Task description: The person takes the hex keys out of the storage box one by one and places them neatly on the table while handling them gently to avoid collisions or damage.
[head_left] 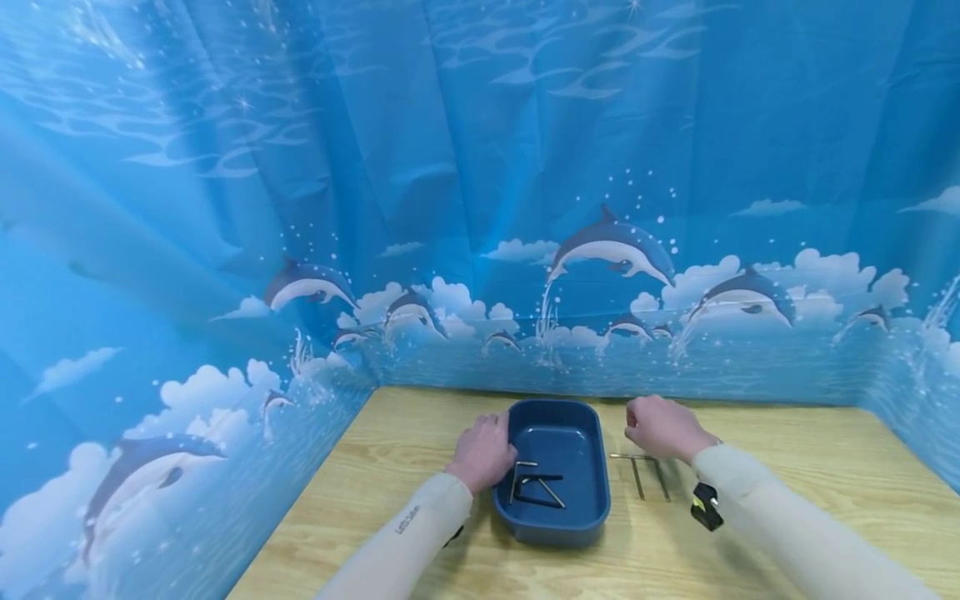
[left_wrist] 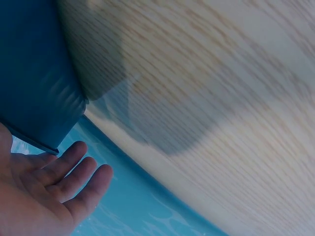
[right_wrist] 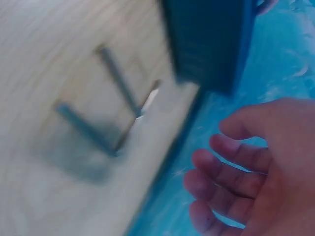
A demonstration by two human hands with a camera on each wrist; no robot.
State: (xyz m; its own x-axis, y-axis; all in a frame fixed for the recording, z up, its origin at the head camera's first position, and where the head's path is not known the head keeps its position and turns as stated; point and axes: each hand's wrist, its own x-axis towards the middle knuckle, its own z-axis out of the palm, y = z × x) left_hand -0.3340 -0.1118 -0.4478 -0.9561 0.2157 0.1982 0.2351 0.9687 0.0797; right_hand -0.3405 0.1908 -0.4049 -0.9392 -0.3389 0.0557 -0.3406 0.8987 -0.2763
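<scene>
A deep blue plastic bin (head_left: 555,535) stands on the table. My left hand (head_left: 482,450) grips its left rim, the thumb over the edge and the fingers outside; in the left wrist view the other fingers (left_wrist: 91,184) are loosely bent. Several hex keys lie in the bin, among them a black one (head_left: 542,478) and a metallic L-shaped one (head_left: 527,463). To the bin's right, two more L-shaped hex keys (head_left: 638,479) (right_wrist: 83,128) rest on the table. Just above and beyond them my right hand (head_left: 663,425) hovers, fingers loosely curled around nothing.
The light wood-grain table (head_left: 345,500) ends at a blue curtain (head_left: 480,250) printed with dolphins and clouds, which encloses the back and sides. A black strap device (head_left: 706,506) sits at the right wrist. The right wrist view is blurred.
</scene>
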